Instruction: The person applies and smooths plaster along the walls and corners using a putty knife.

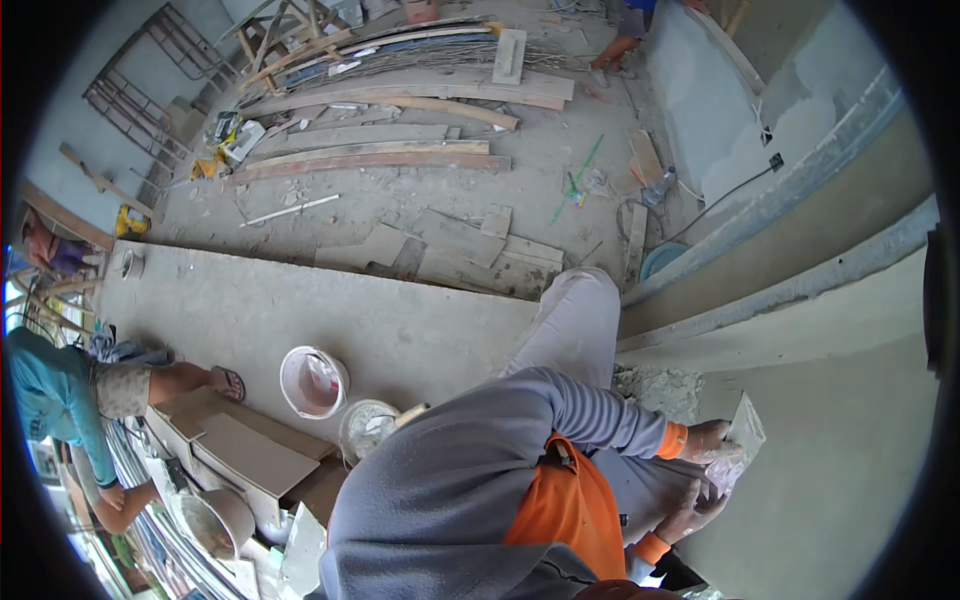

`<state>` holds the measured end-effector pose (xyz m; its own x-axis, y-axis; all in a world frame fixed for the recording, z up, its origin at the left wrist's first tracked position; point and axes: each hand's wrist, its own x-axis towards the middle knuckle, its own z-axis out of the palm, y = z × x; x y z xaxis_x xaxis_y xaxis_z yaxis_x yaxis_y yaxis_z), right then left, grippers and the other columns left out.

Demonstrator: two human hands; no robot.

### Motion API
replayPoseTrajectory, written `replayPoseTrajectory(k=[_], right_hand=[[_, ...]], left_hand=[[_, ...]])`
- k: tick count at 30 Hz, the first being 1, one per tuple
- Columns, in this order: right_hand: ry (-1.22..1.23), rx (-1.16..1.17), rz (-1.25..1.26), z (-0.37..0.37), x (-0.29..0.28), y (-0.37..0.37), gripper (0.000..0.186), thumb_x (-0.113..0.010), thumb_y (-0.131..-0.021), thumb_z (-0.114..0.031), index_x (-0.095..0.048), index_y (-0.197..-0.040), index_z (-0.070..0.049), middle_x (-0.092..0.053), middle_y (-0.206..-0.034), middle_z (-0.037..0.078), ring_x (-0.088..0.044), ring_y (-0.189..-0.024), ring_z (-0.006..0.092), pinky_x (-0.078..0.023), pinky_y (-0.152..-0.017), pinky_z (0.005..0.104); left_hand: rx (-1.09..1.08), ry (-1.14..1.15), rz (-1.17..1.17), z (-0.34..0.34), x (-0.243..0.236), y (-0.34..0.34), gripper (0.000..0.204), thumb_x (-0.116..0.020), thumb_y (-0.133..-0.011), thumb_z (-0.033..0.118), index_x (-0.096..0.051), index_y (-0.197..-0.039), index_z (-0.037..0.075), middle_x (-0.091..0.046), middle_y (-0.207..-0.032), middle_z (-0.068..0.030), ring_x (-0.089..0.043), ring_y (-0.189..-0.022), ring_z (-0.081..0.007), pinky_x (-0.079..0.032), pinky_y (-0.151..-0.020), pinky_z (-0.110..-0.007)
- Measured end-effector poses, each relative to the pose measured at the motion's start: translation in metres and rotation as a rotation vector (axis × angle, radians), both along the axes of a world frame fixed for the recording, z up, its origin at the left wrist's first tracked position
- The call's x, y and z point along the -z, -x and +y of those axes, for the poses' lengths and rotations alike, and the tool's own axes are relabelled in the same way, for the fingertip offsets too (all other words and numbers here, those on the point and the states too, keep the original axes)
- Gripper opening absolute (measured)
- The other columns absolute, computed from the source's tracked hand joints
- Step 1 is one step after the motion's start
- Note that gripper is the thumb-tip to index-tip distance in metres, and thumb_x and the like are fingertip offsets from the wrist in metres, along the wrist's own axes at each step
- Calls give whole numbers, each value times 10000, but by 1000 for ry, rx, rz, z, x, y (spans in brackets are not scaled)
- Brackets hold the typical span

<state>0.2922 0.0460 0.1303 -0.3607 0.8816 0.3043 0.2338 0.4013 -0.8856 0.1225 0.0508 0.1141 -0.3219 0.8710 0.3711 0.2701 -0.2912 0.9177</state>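
Note:
My left hand [708,441] grips a flat, pale rectangular plate [745,430] that looks smeared with plaster, close to the smooth grey wall [850,440]. A whitish-pink crumpled piece [722,472] shows at the plate's lower end, between my hands. Below it, my right hand [688,516] has bent fingers reaching up to that piece; whether it grips anything is unclear. Both arms have grey sleeves with orange cuffs. My bent leg [575,310] in pale trousers lies beside a rough patch of plaster or rubble [660,392].
A white bucket [314,382] and a plaster-caked bucket [368,430] stand on the concrete ledge [430,330] behind me. Cardboard [250,440] and another bucket [215,522] lie further left, near a person in teal [60,390]. Planks [400,150] cover the lower floor; another person [620,45] is beyond.

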Motion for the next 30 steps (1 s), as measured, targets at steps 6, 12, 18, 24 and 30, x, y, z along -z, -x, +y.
replayPoseTrajectory(k=[6,12,18,24,30], right_hand=[[-635,171,-316,-27,-9,43,533,-715,-802,-241,-460,-1216,-22,-512,-1050,87,-523,-857,195,-438,-658,298],[29,154,1,-4,-9,57,380,-599,-797,1,-441,-1142,16,-483,-1007,72,-496,-893,165,-414,-810,279],[-747,113,-410,-25,-39,88,465,-733,-656,-63,-531,-1075,-42,-509,-986,162,-526,-874,320,-431,-778,419],[-739,144,-508,-11,-43,53,447,-648,-583,-56,-588,-1024,-84,-551,-858,87,-545,-801,290,-437,-700,402],[-799,109,-364,-1,-52,40,266,-651,-705,-55,-622,-970,-60,-541,-757,103,-557,-679,301,-460,-602,400]], left_hand=[[-159,183,-89,-34,3,25,532,-546,-860,420,-513,-1015,-88,-536,-940,-271,-550,-869,-384,-435,-755,-425],[-81,313,-211,-57,-38,40,538,-559,-850,345,-488,-1067,-142,-589,-990,-291,-588,-920,-373,-453,-829,-416],[44,78,-679,-55,-13,51,241,-551,-877,162,-605,-979,-49,-625,-844,-58,-545,-720,-78,-469,-642,-252],[185,12,-716,-47,-33,17,294,-572,-887,176,-558,-1065,-57,-622,-939,-110,-561,-816,-128,-473,-720,-297],[409,-12,-516,-62,-62,3,634,-625,-886,215,-280,-1349,-46,-534,-990,-77,-529,-778,-81,-457,-671,-216]])
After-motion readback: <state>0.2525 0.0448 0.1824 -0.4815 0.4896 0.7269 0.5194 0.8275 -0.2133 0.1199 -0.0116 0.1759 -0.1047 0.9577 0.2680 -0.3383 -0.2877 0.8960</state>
